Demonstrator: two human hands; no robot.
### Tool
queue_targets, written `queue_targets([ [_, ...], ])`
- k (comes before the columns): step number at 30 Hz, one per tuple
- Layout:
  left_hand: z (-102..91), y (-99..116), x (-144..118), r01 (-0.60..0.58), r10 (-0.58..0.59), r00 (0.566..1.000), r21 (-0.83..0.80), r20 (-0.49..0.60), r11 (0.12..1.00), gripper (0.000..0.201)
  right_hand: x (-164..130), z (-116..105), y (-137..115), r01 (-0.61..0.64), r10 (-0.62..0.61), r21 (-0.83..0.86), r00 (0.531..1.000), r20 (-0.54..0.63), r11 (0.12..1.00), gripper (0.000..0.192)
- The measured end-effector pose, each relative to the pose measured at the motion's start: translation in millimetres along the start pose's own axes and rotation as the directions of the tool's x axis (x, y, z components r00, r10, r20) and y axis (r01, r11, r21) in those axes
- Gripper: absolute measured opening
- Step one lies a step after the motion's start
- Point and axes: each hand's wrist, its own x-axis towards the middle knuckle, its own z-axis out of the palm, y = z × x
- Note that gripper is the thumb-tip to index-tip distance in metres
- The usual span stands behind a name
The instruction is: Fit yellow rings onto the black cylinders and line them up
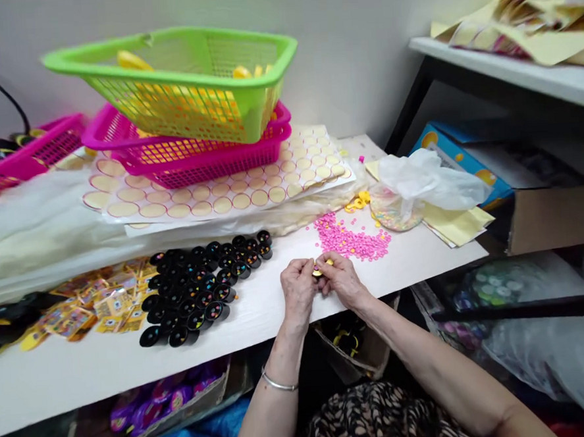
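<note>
Bare to the elbow, the left forearm (pixel 276 371) extends up from the near-left of the pile of pink beads (pixel 355 242), the right forearm (pixel 413 343) slanting in from its near-right. The left hand (pixel 297 287) and right hand (pixel 343 281) meet just on its near side, fingers curled, thumbs pinched inward.

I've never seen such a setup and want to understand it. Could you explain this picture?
There is no machine: these are one person's two bare hands, filmed by a camera worn on the head, looking forward and down. The left hand and right hand hold a yellow and dark piece between them, too small to make out clearly. On the white table lie pink beads, with black cups and packets farther left. Behind the cups, a green basket sits on a pink basket.
</note>
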Motion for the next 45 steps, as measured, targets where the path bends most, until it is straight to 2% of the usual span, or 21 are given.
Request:
queue_targets([
  [2, -3.0, 7.8, 1.2, 0.026, -0.026, 0.996, -0.003, 0.082, 1.0, 0.021, 0.4, -4.1, -1.5, -0.002, 0.001, 0.005, 0.997, 0.079, 1.0, 0.034],
  [5, -7.6, 15.0, 4.7, 0.044, -0.05, 0.987, 0.043, 0.151, 0.998, 0.02, 0.0, -7.2, -4.4, 0.0, 0.003, -0.021, 0.994, 0.111, 1.0, 0.035],
  [10, -10.1, 15.9, 11.6, -0.001, -0.025, 0.984, 0.15, 0.175, 0.989, 0.028, -0.3, -5.5, -10.3, -0.039, 0.04, -0.016, 0.994, 0.097, 0.999, 0.031],
  [14, -4.7, 12.4, 16.3, 0.029, -0.037, 0.991, 0.061, 0.132, 0.998, 0.03, 2.8, -2.8, -13.0, -0.095, 0.094, 0.023, 0.994, 0.053, 0.995, 0.032],
  [17, -1.2, 9.7, 17.5, 0.046, -0.051, 0.992, 0.038, 0.117, 0.998, 0.032, 5.2, -1.7, -11.3, -0.093, 0.093, 0.005, 0.995, 0.036, 0.996, 0.031],
  [20, -4.4, 8.6, 12.6, 0.019, -0.029, 0.989, 0.073, 0.144, 0.997, 0.032, 6.1, -2.1, -9.5, -0.088, 0.088, -0.011, 0.995, 0.042, 0.996, 0.031],
  [22, -11.0, 9.3, 6.3, -0.009, -0.001, 0.977, 0.044, 0.213, 0.999, 0.033, 6.1, -2.7, -9.7, -0.076, 0.076, -0.015, 0.996, 0.055, 0.997, 0.031],
  [25, -22.8, 10.2, -5.1, -0.048, 0.054, 0.924, -0.025, 0.379, 0.999, 0.027, 3.4, -3.3, -11.2, -0.048, 0.049, -0.012, 0.996, 0.073, 0.999, 0.03],
  [27, -27.9, 8.7, -13.0, -0.12, 0.103, 0.894, 0.012, 0.435, 0.993, 0.03, -2.6, -3.0, -12.5, -0.038, 0.038, 0.001, 0.996, 0.077, 0.999, 0.031],
  [29, -29.0, 5.9, -20.9, -0.25, 0.187, 0.891, 0.103, 0.413, 0.963, 0.04, -13.6, -2.9, -14.8, -0.016, 0.016, 0.001, 0.996, 0.09, 1.0, 0.031],
  [31, -27.2, 3.6, -29.3, -0.391, 0.306, 0.88, 0.189, 0.363, 0.901, 0.034, -29.1, -5.4, -18.9, 0.029, -0.025, -0.026, 0.99, 0.139, 0.999, 0.028],
  [34, -23.3, 4.8, -44.5, -0.531, 0.439, 0.832, 0.257, 0.339, 0.808, 0.024, -55.0, -17.9, -25.3, 0.096, -0.09, -0.012, 0.965, 0.245, 0.995, 0.029],
  [37, -19.5, 10.1, -61.3, -0.61, 0.503, 0.78, 0.273, 0.373, 0.744, 0.023, -75.5, -39.1, -26.2, 0.119, -0.136, 0.087, 0.965, 0.223, 0.989, 0.033],
  [40, -13.2, 13.9, -76.4, -0.675, 0.536, 0.715, 0.239, 0.449, 0.698, 0.024, -87.7, -58.5, -22.7, 0.038, -0.09, 0.204, 0.963, 0.253, 0.978, 0.034],
  [43, -4.0, 14.4, -88.7, -0.73, 0.561, 0.645, 0.204, 0.519, 0.652, 0.023, -95.6, -69.3, -23.3, -0.099, -0.01, 0.257, 0.919, 0.393, 0.961, 0.04],
  [45, 2.2, 13.6, -96.0, -0.774, 0.581, 0.587, 0.179, 0.564, 0.607, 0.021, -99.9, -72.9, -27.5, -0.135, 0.022, 0.22, 0.892, 0.452, 0.966, 0.046],
])
